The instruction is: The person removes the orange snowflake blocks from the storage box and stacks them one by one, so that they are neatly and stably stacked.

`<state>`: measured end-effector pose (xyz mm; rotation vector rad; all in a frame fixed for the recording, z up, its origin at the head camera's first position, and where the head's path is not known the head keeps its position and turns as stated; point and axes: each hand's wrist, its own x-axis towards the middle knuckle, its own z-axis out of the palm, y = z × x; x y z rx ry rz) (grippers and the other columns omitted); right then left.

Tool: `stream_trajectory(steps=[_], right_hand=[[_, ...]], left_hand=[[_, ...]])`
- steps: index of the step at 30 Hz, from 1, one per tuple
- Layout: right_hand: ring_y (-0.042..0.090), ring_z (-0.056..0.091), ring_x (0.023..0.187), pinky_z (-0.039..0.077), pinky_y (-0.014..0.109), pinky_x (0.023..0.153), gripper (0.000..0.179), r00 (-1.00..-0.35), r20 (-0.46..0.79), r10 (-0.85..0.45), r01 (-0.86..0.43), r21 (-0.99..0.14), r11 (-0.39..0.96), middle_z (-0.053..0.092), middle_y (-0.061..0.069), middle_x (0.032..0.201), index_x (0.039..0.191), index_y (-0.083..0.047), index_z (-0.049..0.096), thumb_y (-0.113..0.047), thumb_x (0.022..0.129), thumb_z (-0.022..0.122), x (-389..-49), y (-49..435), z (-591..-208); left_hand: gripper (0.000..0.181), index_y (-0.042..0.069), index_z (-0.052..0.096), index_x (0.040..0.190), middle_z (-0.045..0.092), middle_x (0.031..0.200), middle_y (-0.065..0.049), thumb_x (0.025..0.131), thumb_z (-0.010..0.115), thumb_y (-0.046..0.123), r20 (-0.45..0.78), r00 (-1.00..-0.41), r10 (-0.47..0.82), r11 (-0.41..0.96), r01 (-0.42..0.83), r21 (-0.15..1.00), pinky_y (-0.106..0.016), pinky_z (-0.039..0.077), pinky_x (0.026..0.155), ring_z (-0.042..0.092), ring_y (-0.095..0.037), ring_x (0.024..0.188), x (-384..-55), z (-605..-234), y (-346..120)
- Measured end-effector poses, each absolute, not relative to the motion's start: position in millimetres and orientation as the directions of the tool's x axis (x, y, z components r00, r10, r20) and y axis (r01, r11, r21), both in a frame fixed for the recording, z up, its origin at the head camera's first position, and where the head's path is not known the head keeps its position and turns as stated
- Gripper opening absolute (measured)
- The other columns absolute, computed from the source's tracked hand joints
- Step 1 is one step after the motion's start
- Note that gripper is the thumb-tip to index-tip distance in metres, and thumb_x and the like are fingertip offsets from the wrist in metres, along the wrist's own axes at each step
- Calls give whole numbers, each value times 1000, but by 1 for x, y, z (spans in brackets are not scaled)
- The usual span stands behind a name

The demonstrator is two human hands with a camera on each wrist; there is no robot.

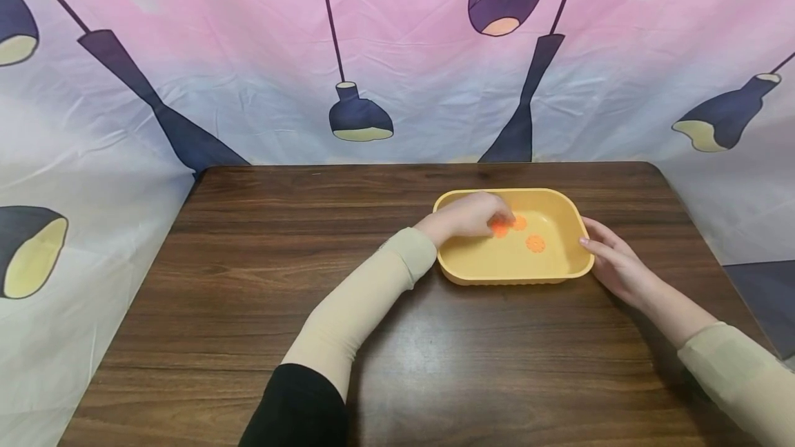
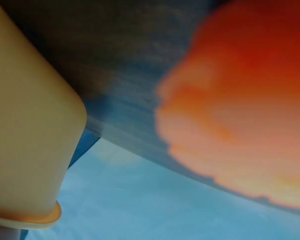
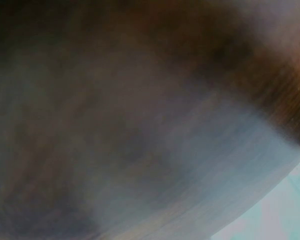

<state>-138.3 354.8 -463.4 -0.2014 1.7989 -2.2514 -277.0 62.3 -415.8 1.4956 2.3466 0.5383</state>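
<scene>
A yellow plastic basin with rounded corners stands on the table, right of centre in the head view. My left hand reaches over its left rim, fingers curled down to pinch an orange scalloped disc; the fingertips are partly hidden. Beside it lies a second orange disc, and a third disc rests farther right on the basin floor. At the right end, my right hand holds the basin, thumb at the rim and fingers along the outer wall. The left wrist view shows the basin's outer wall beside a blurred hand.
The basin stands on a dark brown wooden table, toward its back edge. Behind hangs a pink and blue cloth printed with lamps. The right wrist view is blurred, mostly showing a dark surface.
</scene>
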Motion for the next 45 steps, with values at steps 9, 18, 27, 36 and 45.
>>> stream_trajectory(steps=[9,18,27,36,45], right_hand=[[-3,62,125,52,12,101,41,-957,-39,-287,106,-970,-221,57,-14,141,143,-27,54,-3,113,38,-139,354,-463],[-3,62,124,52,12,101,41,-957,-49,-286,114,-970,-215,58,-15,140,142,-28,55,-3,113,39,-139,353,-463],[-2,63,124,53,13,100,43,-954,-40,-297,110,-969,-221,59,-15,140,143,-27,55,-3,113,38,-138,353,-465],[-2,63,124,52,12,100,42,-955,-44,-294,112,-970,-218,57,-14,141,143,-27,54,-3,113,38,-137,355,-465],[-5,61,125,52,11,101,41,-957,-48,-287,109,-973,-203,56,-16,141,143,-28,53,-3,113,39,-138,355,-463]], left_hand=[[32,8,74,130,74,131,-7,99,72,2,-50,-410,911,389,812,436,-28,52,109,68,-20,122,-275,-418,63],[31,7,74,128,73,127,-9,98,76,6,-91,-399,912,398,813,425,-28,51,105,66,-21,117,-273,-414,62],[17,8,76,110,69,113,-6,94,78,4,-70,-380,922,373,826,422,-23,48,93,59,-17,104,-271,-415,61],[9,8,76,96,73,97,-5,94,72,-1,-35,-401,915,362,781,509,-17,47,81,61,-12,88,-275,-406,58],[7,11,80,104,79,103,-1,99,74,11,-27,-466,885,409,747,523,-19,54,86,69,-12,93,-276,-380,42]])
